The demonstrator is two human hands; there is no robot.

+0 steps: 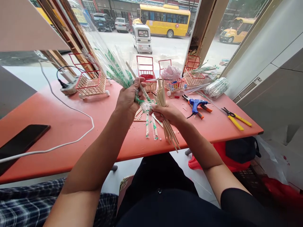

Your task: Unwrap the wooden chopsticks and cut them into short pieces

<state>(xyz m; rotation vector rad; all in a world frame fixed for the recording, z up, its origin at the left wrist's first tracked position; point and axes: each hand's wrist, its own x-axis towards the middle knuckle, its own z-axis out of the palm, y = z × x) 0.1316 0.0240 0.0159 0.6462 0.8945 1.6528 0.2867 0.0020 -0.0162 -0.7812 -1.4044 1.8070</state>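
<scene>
My left hand [129, 97] is closed round a bunch of clear plastic chopstick wrappers [115, 67] with green print, which fan out to the upper left. A chopstick [130, 70] sticks up through its fingers. In my right hand [169, 113] is a bundle of bare wooden chopsticks [161, 93], tilted, their lower ends over the table's front edge. Crumpled wrapper film [147, 106] spans the gap between the hands, close to my right fingertips. Under them lie two wrapped chopsticks [147, 126] and several loose sticks [139, 114].
On the red table [59, 126] stand several small stick carts [92, 85]. A blue glue gun [196, 105], yellow-handled pliers [236, 119] and a pack of wrapped chopsticks [217, 87] lie right. A white cable [80, 110] and a phone [26, 138] lie left.
</scene>
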